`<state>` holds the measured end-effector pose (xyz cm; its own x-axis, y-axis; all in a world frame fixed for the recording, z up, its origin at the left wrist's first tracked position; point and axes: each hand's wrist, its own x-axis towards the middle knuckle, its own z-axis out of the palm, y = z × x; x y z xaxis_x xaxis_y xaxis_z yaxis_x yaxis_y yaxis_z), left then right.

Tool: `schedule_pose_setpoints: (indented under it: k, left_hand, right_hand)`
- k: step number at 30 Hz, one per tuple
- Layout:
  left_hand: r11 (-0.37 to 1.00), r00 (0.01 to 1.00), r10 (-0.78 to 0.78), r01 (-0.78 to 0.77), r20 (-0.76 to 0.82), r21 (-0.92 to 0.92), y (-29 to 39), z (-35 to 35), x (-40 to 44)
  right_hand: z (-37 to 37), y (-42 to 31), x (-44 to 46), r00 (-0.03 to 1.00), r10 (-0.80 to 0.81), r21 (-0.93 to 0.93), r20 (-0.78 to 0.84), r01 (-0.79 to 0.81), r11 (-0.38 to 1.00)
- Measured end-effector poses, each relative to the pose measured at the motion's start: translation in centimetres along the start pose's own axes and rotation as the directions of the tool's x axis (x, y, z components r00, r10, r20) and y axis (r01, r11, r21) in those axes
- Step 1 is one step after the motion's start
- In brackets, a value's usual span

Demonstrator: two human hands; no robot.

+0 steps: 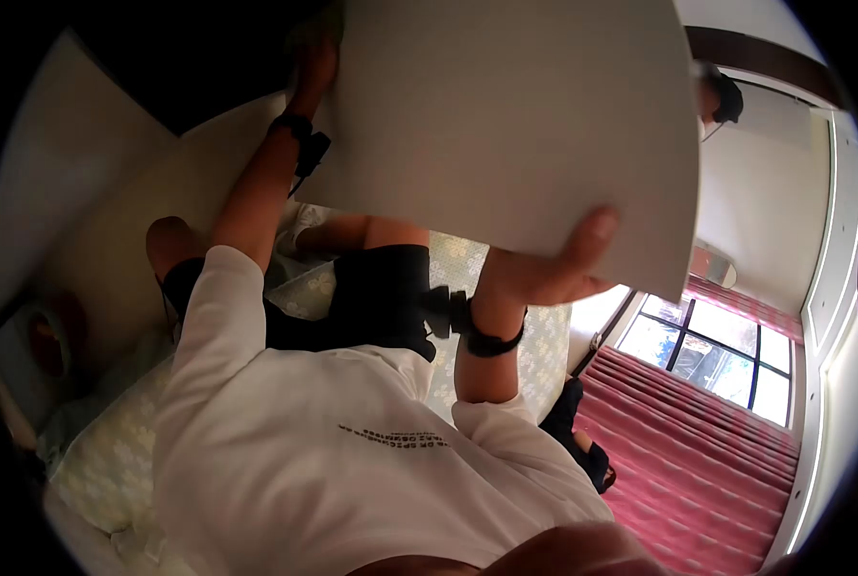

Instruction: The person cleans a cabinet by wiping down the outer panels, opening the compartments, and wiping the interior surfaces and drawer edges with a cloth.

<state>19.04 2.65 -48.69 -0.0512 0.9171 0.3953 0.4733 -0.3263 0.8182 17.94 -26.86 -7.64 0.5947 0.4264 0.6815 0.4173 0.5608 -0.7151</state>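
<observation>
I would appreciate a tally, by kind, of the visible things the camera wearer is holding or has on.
Pale panel: 1
Black wrist straps: 2
White shirt: 1
Black shorts: 1
Total: 5

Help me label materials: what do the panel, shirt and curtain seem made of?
Panel: possibly coated wood or plastic, smooth and matte; no grain shows.
Shirt: matte cloth, probably knit, going by its soft folds.
Curtain: woven-looking fabric in pleats; light bands may be sheen or pattern.
</observation>
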Motion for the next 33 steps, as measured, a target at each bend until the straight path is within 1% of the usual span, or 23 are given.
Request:
schedule_pose_setpoints:
  k: [1,2,3,4,6,7,8,9,11,13,15,18,21,22,24,26,27,28,29,30,31,32,33]
  left_hand:
    - [0.987,0.993,0.100,-0.092,-0.057,0.130,-1.4,0.4,-0.4]
    - [0.999,0.998,-0.010,0.007,0.057,0.049,-1.8,-0.2,-0.3]
    - [0.978,0.963,-0.173,0.193,0.207,-0.076,-1.3,-1.9,-0.2]
    - [0.898,0.881,-0.315,0.397,0.354,-0.190,-0.8,-3.4,0.2]
    - [0.703,0.748,-0.405,0.622,0.526,-0.345,0.7,-6.8,1.5]
    - [0.626,0.713,-0.400,0.671,0.576,-0.397,1.3,-8.5,2.5]
    - [0.587,0.706,-0.376,0.682,0.600,-0.436,2.2,-10.0,3.8]
    - [0.578,0.718,-0.334,0.668,0.610,-0.470,3.2,-11.5,5.3]
    - [0.612,0.759,-0.215,0.595,0.615,-0.521,5.5,-13.2,9.2]
    - [0.674,0.790,-0.025,0.467,0.613,-0.573,7.4,-12.1,10.7]
    - [0.787,0.819,0.029,0.336,0.574,-0.518,7.7,-10.4,12.9]
    - [0.936,0.865,-0.028,0.199,0.501,-0.292,5.4,-6.0,13.6]
    - [0.990,0.868,-0.129,0.143,0.480,0.007,2.0,-3.1,11.8]
    - [0.986,0.850,-0.166,0.134,0.500,0.099,0.3,-2.2,10.6]
    - [0.965,0.787,-0.226,0.099,0.575,0.244,-3.3,-0.6,7.5]
    - [0.947,0.685,-0.246,0.018,0.686,0.321,-6.2,0.8,3.9]
    - [0.939,0.624,-0.233,-0.053,0.746,0.339,-6.5,0.4,2.2]
    - [0.939,0.585,-0.343,0.181,0.735,0.294,-6.6,0.2,0.5]
    - [0.847,0.510,-0.478,0.484,0.716,0.220,-4.4,-1.5,-0.7]
    - [0.650,0.381,-0.601,0.745,0.702,0.152,-1.9,-3.4,-1.5]
    - [0.497,0.296,-0.648,0.863,0.702,0.095,0.7,-5.2,-1.9]
    - [0.431,0.293,-0.643,0.902,0.708,0.018,3.1,-6.9,-1.9]
    - [0.426,0.341,-0.613,0.902,0.713,-0.065,5.5,-8.6,-1.9]
  right_hand:
    - [0.1,-0.1,-0.1,0.999,0.034,0.058,-0.002,-0.034,0.998]
    - [0.3,-0.2,-0.3,0.998,0.054,0.098,0.011,-0.055,0.994]
    - [0.0,-0.2,-0.3,0.996,0.076,0.154,0.040,-0.081,0.985]
    - [-0.3,-0.1,-0.3,0.990,0.087,0.197,0.114,-0.108,0.974]
    - [-0.8,0.0,-0.3,0.968,0.096,0.259,0.234,-0.158,0.953]
    - [-0.7,-0.2,-0.4,0.963,0.111,0.286,0.248,-0.182,0.941]
    - [-0.5,-0.4,-0.4,0.957,0.125,0.313,0.261,-0.206,0.927]
    - [-0.1,-0.6,-0.6,0.962,0.155,0.323,0.226,-0.224,0.919]
    - [0.5,0.0,-0.4,0.968,0.150,0.321,0.199,-0.209,0.924]
    - [0.2,-0.2,-0.4,0.961,0.144,0.293,0.234,-0.211,0.932]
    - [0.1,-0.3,-0.3,0.955,0.138,0.269,0.263,-0.210,0.940]
    - [0.0,-0.5,-0.2,0.955,0.185,0.249,0.231,-0.242,0.938]
    - [0.0,0.1,0.2,0.951,0.172,0.399,0.258,-0.267,0.877]
    - [0.1,0.2,0.4,0.954,0.131,0.316,0.268,-0.216,0.924]
    - [0.3,0.4,0.7,0.952,0.094,0.231,0.290,-0.165,0.959]
    - [0.4,0.4,0.9,0.955,0.069,0.220,0.288,-0.136,0.966]
    - [0.4,0.5,1.0,0.956,0.061,0.217,0.286,-0.127,0.968]
    - [0.4,0.5,1.1,0.953,0.051,0.201,0.298,-0.115,0.973]
    - [0.4,0.6,1.2,0.951,0.046,0.195,0.307,-0.110,0.975]
    - [0.5,0.6,1.2,0.948,0.041,0.189,0.315,-0.105,0.976]
    - [0.6,0.6,1.2,0.960,0.048,0.196,0.277,-0.105,0.975]
    - [0.6,0.6,1.3,0.964,0.053,0.199,0.261,-0.108,0.974]
    - [0.5,0.7,1.3,0.968,0.058,0.202,0.245,-0.110,0.973]
